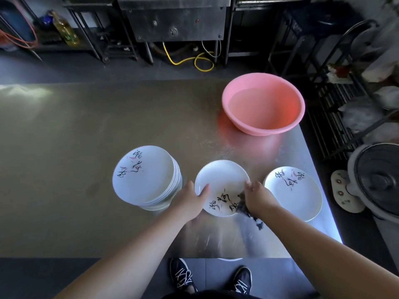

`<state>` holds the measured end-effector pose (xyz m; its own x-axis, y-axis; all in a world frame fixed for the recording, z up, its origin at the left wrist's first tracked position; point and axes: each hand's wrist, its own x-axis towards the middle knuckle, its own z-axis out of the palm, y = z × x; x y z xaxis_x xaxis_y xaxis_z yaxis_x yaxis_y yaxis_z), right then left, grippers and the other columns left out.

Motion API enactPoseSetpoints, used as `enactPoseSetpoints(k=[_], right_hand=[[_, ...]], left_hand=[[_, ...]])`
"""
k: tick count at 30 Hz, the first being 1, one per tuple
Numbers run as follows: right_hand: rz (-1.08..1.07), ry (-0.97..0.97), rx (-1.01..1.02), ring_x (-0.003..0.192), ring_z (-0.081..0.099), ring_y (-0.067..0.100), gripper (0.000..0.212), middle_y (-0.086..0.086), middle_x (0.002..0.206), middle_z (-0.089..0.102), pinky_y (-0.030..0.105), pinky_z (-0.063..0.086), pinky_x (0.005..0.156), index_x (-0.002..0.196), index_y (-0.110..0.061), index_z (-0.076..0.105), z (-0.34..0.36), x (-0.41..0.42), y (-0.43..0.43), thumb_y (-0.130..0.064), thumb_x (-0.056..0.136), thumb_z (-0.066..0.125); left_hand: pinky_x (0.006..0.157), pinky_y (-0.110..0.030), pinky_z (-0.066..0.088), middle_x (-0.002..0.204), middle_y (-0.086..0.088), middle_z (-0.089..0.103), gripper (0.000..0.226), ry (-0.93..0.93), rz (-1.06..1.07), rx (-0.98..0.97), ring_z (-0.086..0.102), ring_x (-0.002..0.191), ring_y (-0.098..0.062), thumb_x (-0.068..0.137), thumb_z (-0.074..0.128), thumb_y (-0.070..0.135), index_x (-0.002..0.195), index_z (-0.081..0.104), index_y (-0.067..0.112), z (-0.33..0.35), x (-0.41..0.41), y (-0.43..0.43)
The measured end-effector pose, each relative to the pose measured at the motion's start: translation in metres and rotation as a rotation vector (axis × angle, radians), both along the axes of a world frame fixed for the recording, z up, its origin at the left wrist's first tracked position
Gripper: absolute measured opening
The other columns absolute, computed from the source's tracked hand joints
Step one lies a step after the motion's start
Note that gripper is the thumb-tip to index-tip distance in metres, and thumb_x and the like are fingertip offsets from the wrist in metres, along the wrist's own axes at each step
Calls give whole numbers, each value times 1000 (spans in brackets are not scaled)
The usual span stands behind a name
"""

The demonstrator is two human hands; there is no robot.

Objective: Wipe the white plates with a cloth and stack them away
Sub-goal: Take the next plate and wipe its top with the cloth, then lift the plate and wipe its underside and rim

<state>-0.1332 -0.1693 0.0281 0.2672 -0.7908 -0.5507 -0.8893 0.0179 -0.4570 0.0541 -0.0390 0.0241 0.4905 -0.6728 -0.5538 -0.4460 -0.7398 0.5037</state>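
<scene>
A white plate [220, 180] with black painted characters is held just above the steel table in front of me. My left hand [193, 199] grips its left rim, thumb on the upper face. My right hand [257, 196] holds a dark cloth [248, 209] against the plate's right edge; the cloth's tail hangs down below the wrist. To the left stands a tall stack of white plates [146, 178]. To the right lies a low stack of white plates [295, 190].
A pink basin [263, 104] sits at the table's [75, 169] far right. An electric fan [375, 180] stands off the right edge beside wire racks. Steel equipment and a yellow hose lie beyond the far edge. My shoes show below the near edge.
</scene>
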Motion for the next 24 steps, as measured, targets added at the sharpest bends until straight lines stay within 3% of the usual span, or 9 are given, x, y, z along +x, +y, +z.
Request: enactPoseSetpoints(k=[2,4,7,10,13,16,18,22,24], right_hand=[[-159,-199,-85,88,57,33,46,-1,82,57,37,40,77,88,-18,47,22,-6,4,-42,112,17],[-254,-424,-103,75,63,27,48,4,78,64,35,46,67,92,-17,51,46,-13,10,-48,112,20],[-247,-640,-114,53,55,17,32,9,71,61,29,45,46,93,-20,51,71,-20,12,-47,109,44],[-47,-590,-285,62,57,12,15,-2,74,64,31,45,55,104,-31,49,84,-27,6,-43,103,58],[104,-390,-437,73,62,9,15,-15,80,68,36,50,63,113,-40,49,103,-30,-6,-50,102,52],[129,-254,-655,79,61,19,20,-12,91,66,34,44,62,118,-29,61,127,-28,-22,-39,101,58],[96,-361,-774,84,63,16,25,-9,96,63,31,45,67,123,-20,66,148,-24,-25,-28,100,59],[231,-678,-872,114,53,-15,35,-8,135,58,4,39,95,140,-15,63,188,-6,-16,-14,106,57],[432,-669,-934,140,41,-3,43,-7,160,43,8,28,114,150,-11,54,192,6,-15,-16,108,53]], left_hand=[[75,-38,59,93,-1,74,62,146,117,-129,74,72,-22,91,26,83,103,45,25,16,-4,-1],[72,-35,53,100,-1,75,64,276,232,-273,72,71,-20,94,19,81,109,46,25,31,-8,-1],[83,-37,49,103,1,68,77,385,366,-427,65,92,-19,83,29,90,111,51,21,49,-11,-6],[91,-35,46,111,10,71,36,621,502,-554,62,108,-17,93,69,40,121,54,22,70,-12,-13],[82,-35,57,126,3,75,37,917,536,-643,72,108,-19,103,57,2,137,59,19,99,-2,-18],[86,-37,60,131,-14,72,39,969,468,-695,72,113,-26,103,52,-2,140,60,7,128,7,-21],[96,-41,55,134,-15,70,41,986,429,-724,70,119,-30,102,53,-2,142,59,8,145,7,-22],[102,-44,51,137,-14,69,44,985,361,-772,65,127,-32,102,53,-1,144,56,13,170,-3,-25],[106,-45,50,138,-14,68,44,993,325,-806,64,130,-33,103,52,-1,145,54,13,181,-11,-28]])
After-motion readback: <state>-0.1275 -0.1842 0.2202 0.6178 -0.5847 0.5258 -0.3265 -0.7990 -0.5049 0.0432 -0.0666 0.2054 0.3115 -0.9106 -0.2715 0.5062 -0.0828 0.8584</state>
